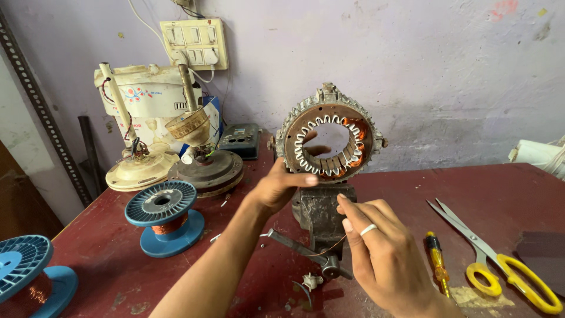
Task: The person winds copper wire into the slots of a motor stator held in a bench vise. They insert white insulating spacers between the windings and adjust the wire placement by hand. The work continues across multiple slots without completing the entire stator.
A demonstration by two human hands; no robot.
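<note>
Head view: the winding of the round metal motor stator with copper coils (328, 141) seems to be in hand. It stands upright in the dark iron bench vise (321, 221), near the back edge of the dark red table (412, 194). The left hand (281, 187) reaches up, fingers curled around the stator's lower rim, some poking through the bore. The right hand (379, 247) hovers before the vise, thumb and forefinger pinched on a thin copper wire (329, 246). Feeding it into a slot likely needs steady tension. Yellow-handled scissors (500, 265) lie at the right edge.

Yellow-handled scissors (500, 259) and screwdriver (437, 264) lying at right on the red bench (118, 265), blue wire spools (165, 217) at left.
</note>
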